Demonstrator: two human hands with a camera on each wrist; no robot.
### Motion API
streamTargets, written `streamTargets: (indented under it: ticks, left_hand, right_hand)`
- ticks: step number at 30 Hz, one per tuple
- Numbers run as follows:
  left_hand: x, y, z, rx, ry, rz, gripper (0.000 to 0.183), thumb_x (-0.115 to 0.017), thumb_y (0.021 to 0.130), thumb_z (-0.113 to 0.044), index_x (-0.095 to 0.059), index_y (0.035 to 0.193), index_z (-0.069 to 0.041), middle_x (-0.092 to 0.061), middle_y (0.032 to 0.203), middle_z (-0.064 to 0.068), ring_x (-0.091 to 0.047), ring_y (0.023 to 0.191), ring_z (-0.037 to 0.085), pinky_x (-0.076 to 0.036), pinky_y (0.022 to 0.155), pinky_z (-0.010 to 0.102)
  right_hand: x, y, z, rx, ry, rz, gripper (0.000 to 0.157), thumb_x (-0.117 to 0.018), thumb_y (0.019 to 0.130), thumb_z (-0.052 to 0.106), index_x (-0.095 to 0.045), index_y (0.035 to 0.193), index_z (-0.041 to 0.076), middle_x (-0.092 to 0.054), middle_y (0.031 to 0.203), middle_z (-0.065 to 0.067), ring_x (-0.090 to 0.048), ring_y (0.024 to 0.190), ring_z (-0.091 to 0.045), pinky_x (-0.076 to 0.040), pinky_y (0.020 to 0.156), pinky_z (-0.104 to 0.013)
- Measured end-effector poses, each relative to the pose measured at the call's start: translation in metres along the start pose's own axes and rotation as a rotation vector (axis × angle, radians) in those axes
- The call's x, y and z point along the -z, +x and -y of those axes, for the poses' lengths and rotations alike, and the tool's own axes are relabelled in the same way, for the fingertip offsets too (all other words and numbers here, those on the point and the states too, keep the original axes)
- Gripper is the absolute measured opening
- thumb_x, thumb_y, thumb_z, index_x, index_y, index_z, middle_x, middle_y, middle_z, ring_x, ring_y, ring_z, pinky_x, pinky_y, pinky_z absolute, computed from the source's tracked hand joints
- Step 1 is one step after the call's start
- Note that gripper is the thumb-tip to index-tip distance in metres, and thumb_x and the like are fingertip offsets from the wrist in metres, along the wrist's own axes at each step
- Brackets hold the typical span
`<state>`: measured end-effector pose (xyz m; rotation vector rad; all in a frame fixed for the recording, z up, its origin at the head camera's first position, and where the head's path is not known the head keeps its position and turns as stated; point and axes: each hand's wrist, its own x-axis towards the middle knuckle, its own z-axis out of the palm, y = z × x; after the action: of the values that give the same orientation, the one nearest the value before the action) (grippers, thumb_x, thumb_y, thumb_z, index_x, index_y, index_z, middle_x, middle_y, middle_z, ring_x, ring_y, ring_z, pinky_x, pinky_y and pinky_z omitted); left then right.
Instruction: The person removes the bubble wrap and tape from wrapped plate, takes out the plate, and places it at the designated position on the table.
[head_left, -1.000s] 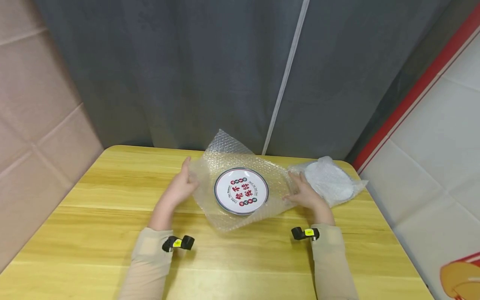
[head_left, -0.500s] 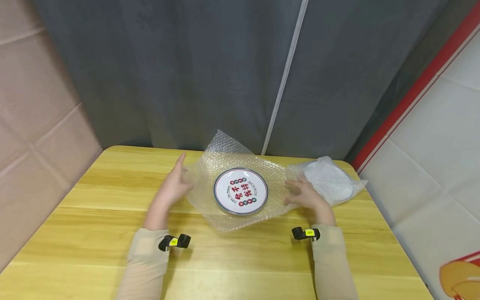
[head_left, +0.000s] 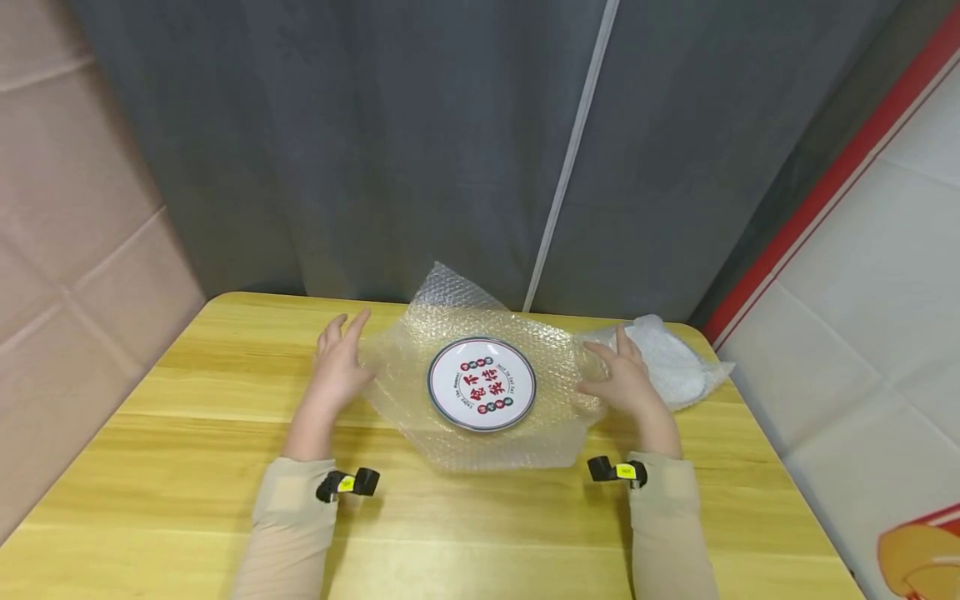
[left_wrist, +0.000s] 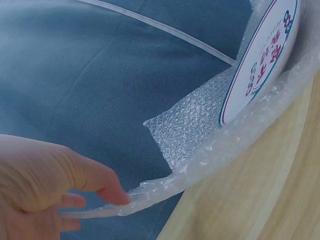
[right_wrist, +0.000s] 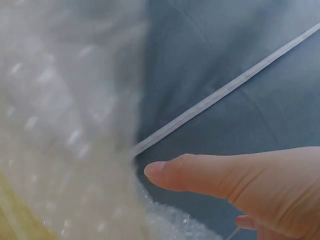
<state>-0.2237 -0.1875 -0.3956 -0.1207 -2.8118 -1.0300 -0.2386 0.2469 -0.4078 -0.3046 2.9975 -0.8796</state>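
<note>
A round white plate [head_left: 482, 400] with a dark rim and red lettering lies face up on a spread sheet of bubble wrap [head_left: 495, 452] in the head view. At the sheet's left edge is my left hand [head_left: 335, 371], fingers stretched apart. The left wrist view has its thumb [left_wrist: 112, 187] right at the wrap's raised edge, with other fingertips behind. Over the right side of the sheet, my right hand [head_left: 626, 383] spreads its fingers. Its thumb [right_wrist: 187, 172] points toward the blurred wrap in the right wrist view.
Behind my right hand, a pale round item [head_left: 667, 362] sits in bubble wrap at the table's back right. The wooden table [head_left: 487, 533] ends at a dark grey curtain [head_left: 375, 167]. A white wall panel [head_left: 877, 333] with a red band stands at right.
My left hand has shifted slightly left and its fingers have spread from the wrap's edge. My right hand has opened its fingers, and the sheet's lower right part now lies flatter, toward me.
</note>
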Motion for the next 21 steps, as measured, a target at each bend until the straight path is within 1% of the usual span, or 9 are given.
streamTargets:
  ticks: [3,6,8,10,12,15,17,19,21]
  left_hand:
    - [-0.001,0.000,0.000,-0.045,0.058,0.016,0.085,-0.065,0.069,0.009,-0.036,0.147,-0.008,-0.008,0.155,0.024,0.005,0.141,0.043,0.007,0.109,0.063]
    - [-0.004,0.000,-0.001,-0.093,0.129,0.060,0.078,-0.062,0.067,0.010,-0.044,0.141,-0.002,-0.011,0.156,0.023,0.008,0.142,0.037,0.018,0.107,0.058]
    - [-0.006,0.001,-0.002,-0.116,0.179,0.086,0.073,-0.062,0.066,0.010,-0.049,0.137,0.000,-0.015,0.155,0.023,0.005,0.143,0.038,0.020,0.107,0.057]
    - [-0.009,0.000,-0.002,-0.127,0.216,0.108,0.068,-0.064,0.067,0.008,-0.052,0.134,0.001,-0.020,0.153,0.023,0.002,0.143,0.038,0.021,0.107,0.056]
    - [-0.011,0.000,-0.002,-0.132,0.234,0.122,0.065,-0.067,0.068,0.005,-0.055,0.132,0.001,-0.026,0.151,0.023,0.000,0.143,0.039,0.022,0.107,0.054]
    - [-0.013,-0.001,-0.002,-0.138,0.246,0.144,0.064,-0.071,0.068,0.000,-0.055,0.131,0.001,-0.031,0.148,0.024,-0.002,0.142,0.040,0.022,0.107,0.053]
    - [-0.015,-0.002,-0.002,-0.141,0.252,0.157,0.066,-0.074,0.068,-0.004,-0.055,0.131,0.001,-0.033,0.147,0.025,-0.003,0.142,0.041,0.022,0.107,0.053]
    - [-0.016,-0.003,-0.003,-0.140,0.252,0.176,0.068,-0.076,0.067,-0.006,-0.055,0.131,0.001,-0.035,0.145,0.026,-0.004,0.141,0.042,0.021,0.107,0.055]
    - [-0.017,-0.003,-0.002,-0.131,0.247,0.191,0.070,-0.078,0.066,-0.008,-0.054,0.132,0.001,-0.038,0.144,0.025,-0.006,0.141,0.043,0.020,0.107,0.056]
  right_hand:
    - [0.003,-0.001,0.006,0.023,-0.015,-0.004,0.075,-0.078,0.079,0.025,-0.044,0.141,0.003,0.004,0.154,-0.029,0.002,0.139,-0.048,-0.006,0.108,-0.067]
    - [0.004,-0.002,0.015,0.047,-0.040,0.019,0.075,-0.077,0.079,0.023,-0.042,0.140,-0.003,-0.008,0.151,-0.035,-0.005,0.139,-0.048,-0.009,0.111,-0.061]
    - [0.005,-0.004,0.022,0.060,-0.040,0.053,0.075,-0.076,0.080,0.022,-0.040,0.140,-0.007,-0.014,0.149,-0.036,-0.011,0.138,-0.048,-0.013,0.112,-0.059]
    - [0.003,-0.005,0.027,0.060,-0.006,0.100,0.074,-0.075,0.082,0.019,-0.038,0.140,-0.009,-0.022,0.146,-0.037,-0.022,0.135,-0.049,-0.019,0.111,-0.058]
    - [0.001,-0.006,0.030,0.041,0.033,0.161,0.074,-0.073,0.083,0.017,-0.036,0.141,-0.011,-0.037,0.138,-0.035,-0.038,0.126,-0.047,-0.028,0.107,-0.057]
    - [-0.003,-0.007,0.031,0.000,0.053,0.236,0.073,-0.073,0.084,0.017,-0.036,0.141,-0.010,-0.052,0.127,-0.029,-0.051,0.114,-0.043,-0.038,0.101,-0.056]
    - [-0.007,-0.008,0.031,-0.024,0.022,0.275,0.074,-0.074,0.083,0.022,-0.038,0.140,-0.007,-0.057,0.121,-0.026,-0.054,0.112,-0.041,-0.041,0.098,-0.055]
    - [-0.009,-0.008,0.030,-0.040,-0.008,0.298,0.077,-0.076,0.081,0.027,-0.040,0.140,-0.005,-0.054,0.128,-0.025,-0.049,0.118,-0.042,-0.039,0.099,-0.056]
    - [-0.011,-0.008,0.029,-0.043,-0.029,0.330,0.079,-0.078,0.079,0.031,-0.042,0.139,-0.004,-0.052,0.131,-0.024,-0.047,0.120,-0.042,-0.039,0.100,-0.056]
